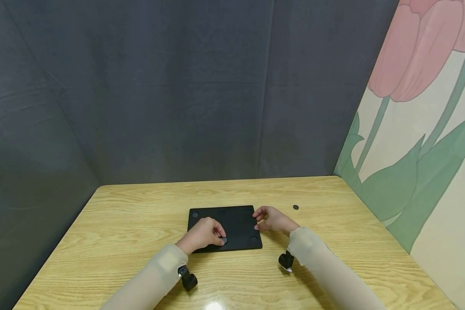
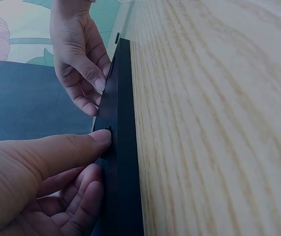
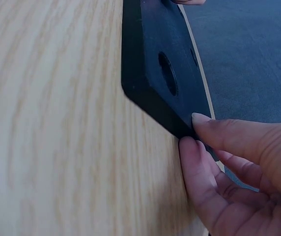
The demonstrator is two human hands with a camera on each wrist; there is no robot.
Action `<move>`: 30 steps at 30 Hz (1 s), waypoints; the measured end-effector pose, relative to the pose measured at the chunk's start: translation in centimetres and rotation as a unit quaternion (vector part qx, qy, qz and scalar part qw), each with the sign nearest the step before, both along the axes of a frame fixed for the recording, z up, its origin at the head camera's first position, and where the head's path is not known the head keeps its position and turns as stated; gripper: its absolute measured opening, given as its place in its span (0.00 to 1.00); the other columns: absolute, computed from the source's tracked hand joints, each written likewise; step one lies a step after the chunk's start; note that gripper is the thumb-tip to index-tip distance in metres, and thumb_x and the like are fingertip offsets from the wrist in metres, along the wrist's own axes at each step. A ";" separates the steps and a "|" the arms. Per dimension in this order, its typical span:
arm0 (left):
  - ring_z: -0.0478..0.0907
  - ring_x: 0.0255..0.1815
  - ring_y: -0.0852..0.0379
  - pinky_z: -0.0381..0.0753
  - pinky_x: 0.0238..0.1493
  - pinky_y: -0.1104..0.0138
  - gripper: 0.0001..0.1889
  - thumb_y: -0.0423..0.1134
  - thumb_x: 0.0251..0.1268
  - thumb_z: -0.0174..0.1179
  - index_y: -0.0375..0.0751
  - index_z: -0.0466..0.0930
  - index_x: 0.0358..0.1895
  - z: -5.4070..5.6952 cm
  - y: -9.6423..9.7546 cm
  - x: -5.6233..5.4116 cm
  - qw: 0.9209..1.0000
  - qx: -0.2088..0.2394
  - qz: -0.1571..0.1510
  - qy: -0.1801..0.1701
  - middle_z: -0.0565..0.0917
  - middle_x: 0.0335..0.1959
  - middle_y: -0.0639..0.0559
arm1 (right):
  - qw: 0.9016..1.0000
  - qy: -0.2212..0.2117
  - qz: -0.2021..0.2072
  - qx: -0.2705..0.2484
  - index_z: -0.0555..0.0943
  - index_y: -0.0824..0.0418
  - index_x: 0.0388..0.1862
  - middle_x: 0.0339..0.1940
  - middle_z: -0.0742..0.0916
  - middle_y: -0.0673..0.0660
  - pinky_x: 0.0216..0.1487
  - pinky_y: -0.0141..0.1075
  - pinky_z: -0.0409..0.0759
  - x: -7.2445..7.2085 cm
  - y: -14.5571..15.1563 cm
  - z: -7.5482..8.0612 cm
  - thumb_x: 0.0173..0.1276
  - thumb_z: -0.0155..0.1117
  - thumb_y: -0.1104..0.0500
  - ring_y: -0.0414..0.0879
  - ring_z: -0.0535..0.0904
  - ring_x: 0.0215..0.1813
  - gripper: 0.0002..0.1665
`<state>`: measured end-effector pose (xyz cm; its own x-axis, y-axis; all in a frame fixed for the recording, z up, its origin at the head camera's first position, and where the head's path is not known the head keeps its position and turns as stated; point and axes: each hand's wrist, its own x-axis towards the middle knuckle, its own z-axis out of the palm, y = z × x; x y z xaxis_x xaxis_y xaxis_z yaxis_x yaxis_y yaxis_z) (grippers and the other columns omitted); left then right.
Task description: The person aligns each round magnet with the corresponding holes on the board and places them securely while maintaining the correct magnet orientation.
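Note:
A black rectangular board point(image 1: 240, 230) with round recesses lies flat on the table. My left hand point(image 1: 204, 233) reaches over its front part and pinches a small dark disc point(image 1: 224, 240) between thumb and fingers, close over the board's surface. In the left wrist view the thumb covers most of that disc. At the board's right edge, my right hand point(image 1: 273, 218) holds the rim, its thumb on top and fingers against the side. An uncovered recess point(image 3: 168, 73) shows near a corner in the right wrist view. Another grey disc point(image 1: 195, 214) sits at the board's back left corner.
A loose dark disc point(image 1: 296, 207) lies on the wooden table point(image 1: 139, 206), right of the board and beyond the right hand. Dark curtain point(image 1: 178, 107) hangs behind the table and on the left. A wall with painted tulips point(image 1: 418, 142) borders the right side.

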<state>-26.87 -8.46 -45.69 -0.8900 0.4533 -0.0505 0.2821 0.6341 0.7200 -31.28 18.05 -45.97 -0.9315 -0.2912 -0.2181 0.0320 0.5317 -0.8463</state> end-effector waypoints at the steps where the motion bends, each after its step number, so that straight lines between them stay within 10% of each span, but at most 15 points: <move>1: 0.74 0.25 0.60 0.75 0.28 0.69 0.06 0.31 0.49 0.73 0.43 0.85 0.28 0.0 0.0 0.0 1.000 0.000 0.000 0.000 0.81 0.24 0.56 | 1.000 0.000 0.000 0.000 0.76 0.66 0.48 0.43 0.78 0.59 0.37 0.34 0.74 0.0 0.0 0.0 0.56 0.71 0.71 0.48 0.73 0.42 0.21; 30: 0.74 0.25 0.60 0.75 0.28 0.69 0.07 0.31 0.48 0.73 0.43 0.85 0.28 0.0 0.0 0.0 1.000 -0.001 0.000 0.001 0.80 0.24 0.56 | 1.000 -0.002 0.000 -0.004 0.76 0.66 0.49 0.44 0.78 0.59 0.37 0.35 0.74 -0.1 0.2 -0.1 0.56 0.71 0.70 0.48 0.73 0.43 0.22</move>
<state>-26.82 -8.43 -45.67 -0.8900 0.4533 -0.0484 0.2842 0.6348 0.7185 -31.38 18.21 -46.09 -0.9306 -0.2935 -0.2187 0.0347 0.5242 -0.8509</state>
